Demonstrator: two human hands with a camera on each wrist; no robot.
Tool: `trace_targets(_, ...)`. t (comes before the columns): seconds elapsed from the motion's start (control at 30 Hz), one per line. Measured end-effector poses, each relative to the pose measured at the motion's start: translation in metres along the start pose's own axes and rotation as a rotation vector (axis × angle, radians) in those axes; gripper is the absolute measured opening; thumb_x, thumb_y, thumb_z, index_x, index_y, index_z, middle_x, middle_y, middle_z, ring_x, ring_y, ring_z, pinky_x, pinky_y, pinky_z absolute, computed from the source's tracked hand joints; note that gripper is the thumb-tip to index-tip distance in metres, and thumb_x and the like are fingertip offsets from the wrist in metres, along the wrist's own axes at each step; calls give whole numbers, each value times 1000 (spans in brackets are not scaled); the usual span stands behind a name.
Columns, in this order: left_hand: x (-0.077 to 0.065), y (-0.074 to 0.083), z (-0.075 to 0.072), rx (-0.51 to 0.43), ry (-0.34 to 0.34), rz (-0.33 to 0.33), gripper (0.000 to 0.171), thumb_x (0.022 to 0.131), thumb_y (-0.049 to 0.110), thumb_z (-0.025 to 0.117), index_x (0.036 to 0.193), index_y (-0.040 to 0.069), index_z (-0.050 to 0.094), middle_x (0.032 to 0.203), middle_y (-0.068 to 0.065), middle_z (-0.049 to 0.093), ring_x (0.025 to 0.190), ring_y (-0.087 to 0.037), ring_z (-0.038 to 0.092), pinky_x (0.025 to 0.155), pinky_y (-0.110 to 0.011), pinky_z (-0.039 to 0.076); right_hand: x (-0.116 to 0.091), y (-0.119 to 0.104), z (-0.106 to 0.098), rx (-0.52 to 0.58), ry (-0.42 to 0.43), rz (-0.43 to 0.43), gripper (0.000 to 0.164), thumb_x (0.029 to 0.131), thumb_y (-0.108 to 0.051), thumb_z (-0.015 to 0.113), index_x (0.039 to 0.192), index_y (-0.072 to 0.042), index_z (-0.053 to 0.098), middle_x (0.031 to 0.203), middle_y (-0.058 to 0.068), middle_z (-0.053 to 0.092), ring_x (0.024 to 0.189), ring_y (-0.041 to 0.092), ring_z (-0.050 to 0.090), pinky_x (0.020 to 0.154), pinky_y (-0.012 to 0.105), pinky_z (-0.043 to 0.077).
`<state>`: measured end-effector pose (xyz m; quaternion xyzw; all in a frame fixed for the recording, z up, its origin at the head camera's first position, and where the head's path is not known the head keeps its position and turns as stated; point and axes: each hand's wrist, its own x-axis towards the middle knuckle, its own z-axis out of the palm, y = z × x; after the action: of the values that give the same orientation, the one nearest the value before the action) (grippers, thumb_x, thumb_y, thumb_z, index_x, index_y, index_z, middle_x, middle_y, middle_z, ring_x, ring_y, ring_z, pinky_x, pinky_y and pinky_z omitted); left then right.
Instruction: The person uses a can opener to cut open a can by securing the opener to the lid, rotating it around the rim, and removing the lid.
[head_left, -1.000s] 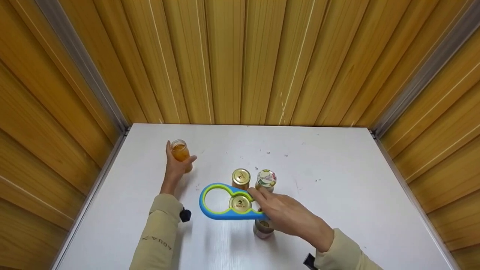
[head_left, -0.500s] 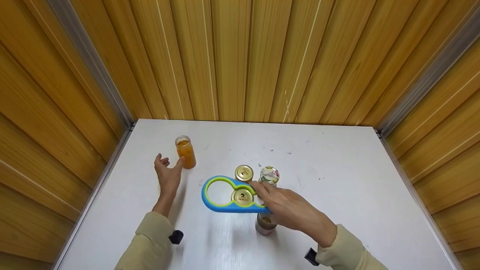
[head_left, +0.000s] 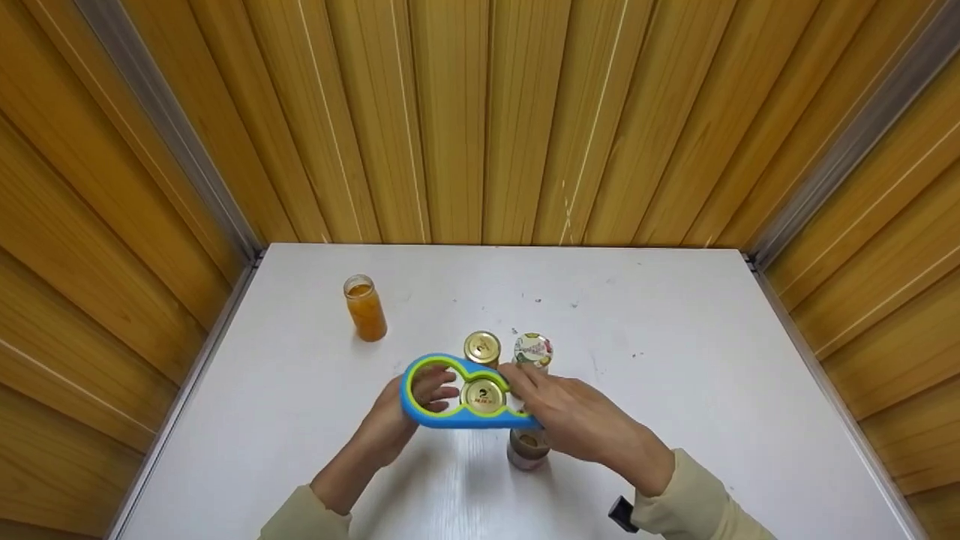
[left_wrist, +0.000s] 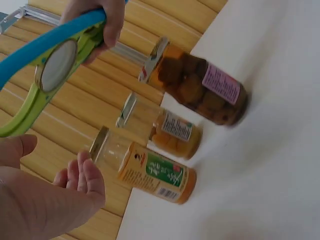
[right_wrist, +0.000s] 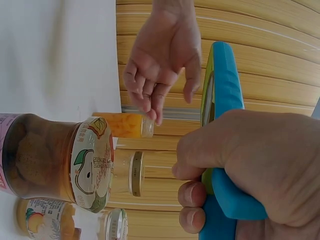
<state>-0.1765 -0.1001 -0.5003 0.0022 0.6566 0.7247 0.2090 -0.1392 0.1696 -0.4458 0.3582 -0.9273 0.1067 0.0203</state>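
Observation:
My right hand (head_left: 589, 416) grips the narrow end of a blue-and-green jar opener (head_left: 480, 422), held above the table. A gold lid (head_left: 483, 396) sits inside the opener's middle ring; its pale underside shows in the left wrist view. Under the opener's large ring is my left hand (head_left: 386, 431), palm up, fingers loosely bent and holding nothing. Part of those fingers shows through the ring. Nearest below the right hand stands a dark jar (right_wrist: 37, 157) with a patterned lid, mostly hidden in the head view.
An open jar of orange contents (head_left: 367, 311) stands at the table's left, without a lid. Farther back than the opener are a gold-lidded jar (head_left: 482, 347) with a green label and a smaller jar (head_left: 533, 350) with a patterned lid. Wood-look panels (head_left: 450, 127) wall the white table (head_left: 675, 375).
My left hand let go of the orange jar, leaving it standing, then moved right and nearer to beneath the opener. The right hand and opener have barely moved.

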Motion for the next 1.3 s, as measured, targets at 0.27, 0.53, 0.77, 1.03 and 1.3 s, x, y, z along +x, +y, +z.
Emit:
trace_targets(0.27,-18,2,13,-183,-241,-38,55,103,38,61,142,0,54,128,-16,68,116,-30,67,106,-39,51,-5,-5,1,-10,47,-34,87,78,1,86,149,-13,38,123,8,58,87,17,62,76,32,59)
trace_targets(0.53,-27,-5,14,-262,-365,-53,51,108,40,50,133,-2,63,118,-12,74,106,-23,68,100,-35,51,-5,-10,6,16,81,-71,89,79,-2,87,152,-16,36,102,0,51,73,12,50,64,25,52)
trace_targets(0.77,-31,-9,18,-247,-284,-57,44,107,35,55,125,-4,67,114,-12,75,103,-21,71,100,-33,52,-6,-15,9,33,19,-43,100,79,-12,91,157,-16,29,108,2,53,85,13,54,72,29,56)
trace_targets(1.03,-33,-12,23,-252,-264,-108,45,104,31,61,128,-7,66,114,-14,75,100,-19,73,94,-31,57,-8,-16,10,51,-26,-16,98,78,-20,93,155,-17,32,112,1,53,86,11,53,76,28,56)
trace_targets(1.3,-32,-13,24,-195,-264,-105,45,103,31,62,125,-9,67,111,-15,76,99,-19,73,92,-31,58,-11,-15,14,8,45,-63,97,73,-24,96,150,-13,37,109,1,53,83,12,53,73,29,56)
